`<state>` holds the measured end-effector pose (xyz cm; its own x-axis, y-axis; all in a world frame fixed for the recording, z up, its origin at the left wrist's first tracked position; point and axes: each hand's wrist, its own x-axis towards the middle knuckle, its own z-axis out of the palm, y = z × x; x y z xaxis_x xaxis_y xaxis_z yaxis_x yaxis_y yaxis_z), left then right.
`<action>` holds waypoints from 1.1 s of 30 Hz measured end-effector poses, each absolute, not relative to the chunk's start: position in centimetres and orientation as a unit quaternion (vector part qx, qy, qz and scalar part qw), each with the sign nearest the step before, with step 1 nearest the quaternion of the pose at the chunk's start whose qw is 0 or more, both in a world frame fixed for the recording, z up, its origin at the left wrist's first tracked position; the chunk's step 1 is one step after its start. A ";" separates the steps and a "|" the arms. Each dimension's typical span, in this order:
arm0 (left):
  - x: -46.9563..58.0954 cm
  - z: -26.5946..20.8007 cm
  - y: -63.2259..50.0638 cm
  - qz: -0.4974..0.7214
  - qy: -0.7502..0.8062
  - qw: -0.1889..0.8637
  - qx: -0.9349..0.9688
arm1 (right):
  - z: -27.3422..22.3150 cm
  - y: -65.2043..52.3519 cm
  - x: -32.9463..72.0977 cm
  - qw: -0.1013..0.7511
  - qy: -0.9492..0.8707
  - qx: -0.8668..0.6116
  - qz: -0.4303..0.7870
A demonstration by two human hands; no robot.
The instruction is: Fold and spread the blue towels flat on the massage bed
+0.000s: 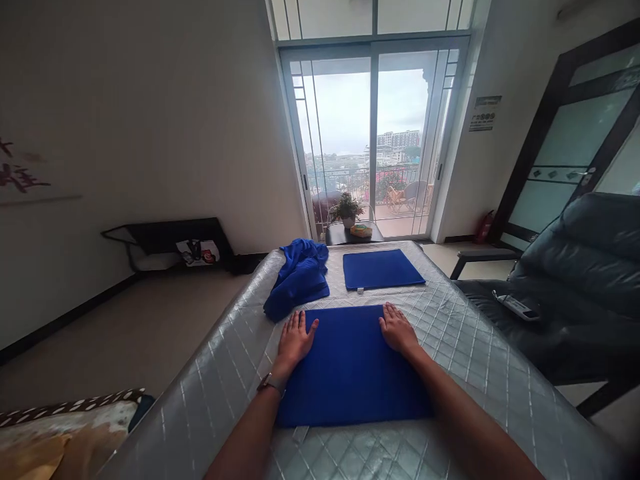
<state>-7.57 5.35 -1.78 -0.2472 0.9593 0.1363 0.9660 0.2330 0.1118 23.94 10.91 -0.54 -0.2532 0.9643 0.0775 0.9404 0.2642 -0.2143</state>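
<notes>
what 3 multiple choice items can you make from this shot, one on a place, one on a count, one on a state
1. Where does the crumpled blue cloth lie?
A. left of the far folded cloth
B. on the dark chair
C. on the floor

2. How many blue cloths are on the quilted surface?
A. one
B. three
C. five

3. How do the hands sit on the near blue cloth?
A. clenched in fists
B. lifted clear of it
C. flat, palms down, at its far corners

Answers: 1 A, it is heaped beside the far folded cloth. 2 B, two flat ones and one heap. 3 C, the left hand and right hand lie open on it.
</notes>
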 end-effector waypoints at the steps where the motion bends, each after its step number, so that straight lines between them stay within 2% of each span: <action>1: -7.5 -1.7 5.2 -0.086 -0.789 0.017 -0.609 | -0.2 10.8 23.9 0.094 -0.789 -0.604 0.060; 9: -6.7 0.4 4.9 -0.063 -0.794 0.009 -0.604 | 1.9 6.7 23.8 0.124 -0.816 -0.565 -0.001; 13: -3.3 1.2 4.7 -0.089 -0.791 0.055 -0.602 | 0.3 3.8 24.7 0.087 -0.806 -0.585 0.037; 16: 3.7 1.2 3.8 -0.127 -0.693 0.067 -0.707 | -0.6 2.5 25.1 0.071 -0.799 -0.594 0.057; 19: 11.0 0.8 2.7 -0.149 -0.572 0.022 -0.806 | -0.6 2.0 25.4 0.068 -0.805 -0.587 0.053; 22: 13.9 0.2 2.2 -0.131 -0.545 -0.025 -0.828 | -0.4 2.0 25.5 0.062 -0.814 -0.576 0.051; 33: -4.5 -1.1 -4.6 -0.039 -0.695 -0.003 -0.717 | 0.0 1.9 25.0 0.078 -0.795 -0.599 0.058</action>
